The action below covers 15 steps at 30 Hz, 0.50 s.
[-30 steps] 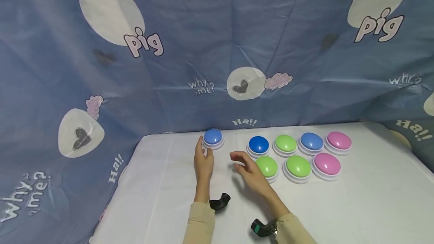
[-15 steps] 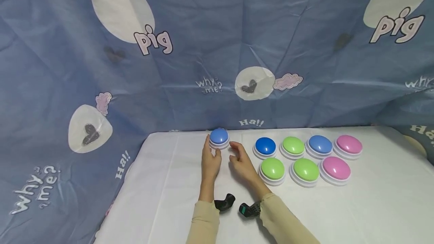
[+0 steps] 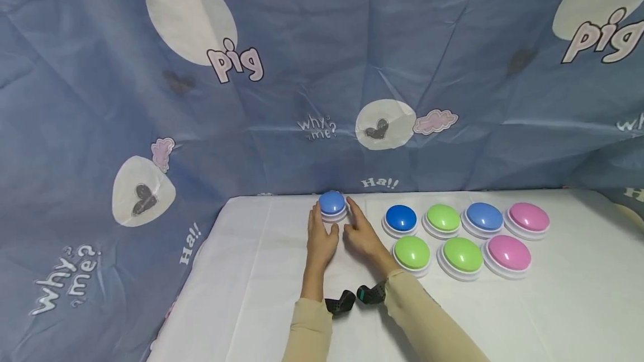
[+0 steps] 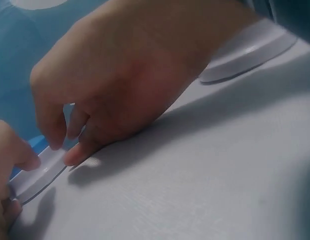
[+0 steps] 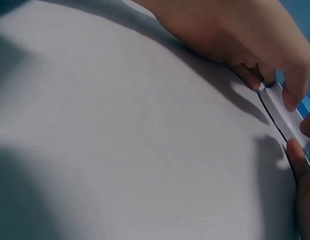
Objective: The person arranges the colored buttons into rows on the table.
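A push button with a light blue dome (image 3: 332, 203) and white base sits near the table's back edge in the head view. My left hand (image 3: 320, 244) lies along its left side, fingers against the base. From the right, my right hand (image 3: 363, 240) holds the opposite side, its index finger beside the dome. In the left wrist view, my right hand (image 4: 120, 75) has bent fingers at one end of the white base (image 4: 40, 177). In the right wrist view, fingertips of my left hand (image 5: 245, 35) touch that base (image 5: 280, 112) too; most of the dome is hidden there.
Several more push buttons stand in two rows at the right: dark blue (image 3: 401, 218), green (image 3: 443, 218), light blue (image 3: 484, 217) and pink (image 3: 529, 217), with green (image 3: 463, 255) and pink (image 3: 510, 252) in front. A patterned blue cloth (image 3: 282, 166) hangs behind the white table (image 3: 251, 295).
My right hand has come left from beside the button rows to the right side of the light blue push button. My left hand stays at its left side. The head view has shifted slightly.
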Motion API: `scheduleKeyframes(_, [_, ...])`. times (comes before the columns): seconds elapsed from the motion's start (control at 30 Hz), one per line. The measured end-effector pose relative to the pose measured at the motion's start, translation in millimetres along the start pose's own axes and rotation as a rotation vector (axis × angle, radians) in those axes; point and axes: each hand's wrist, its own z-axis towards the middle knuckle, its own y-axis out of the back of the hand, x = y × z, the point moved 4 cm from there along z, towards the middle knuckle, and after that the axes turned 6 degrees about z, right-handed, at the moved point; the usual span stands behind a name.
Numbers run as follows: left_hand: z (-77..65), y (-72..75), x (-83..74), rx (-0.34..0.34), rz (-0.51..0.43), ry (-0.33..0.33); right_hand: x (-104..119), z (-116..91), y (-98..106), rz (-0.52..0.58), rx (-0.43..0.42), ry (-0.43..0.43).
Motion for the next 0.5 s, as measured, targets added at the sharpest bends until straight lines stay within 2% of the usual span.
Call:
scheduleKeyframes(0.2, [-5.6,-0.9,3.9,-0.022,-0.013,-0.028,-2.7,-0.9,-1.0,-0.02,0.047,-0.004])
scheduleKeyframes(0.4, [-2.7,5.5,2.6,-0.133,-0.01,-0.092,-0.1,0.0,0.2,-0.021,0.011,0.039])
scheduleKeyframes(0.5, [-0.3,8.8,2.8,-0.167,-0.024,-0.099,0.7,0.9,0.3,-0.007,-0.008,0.061])
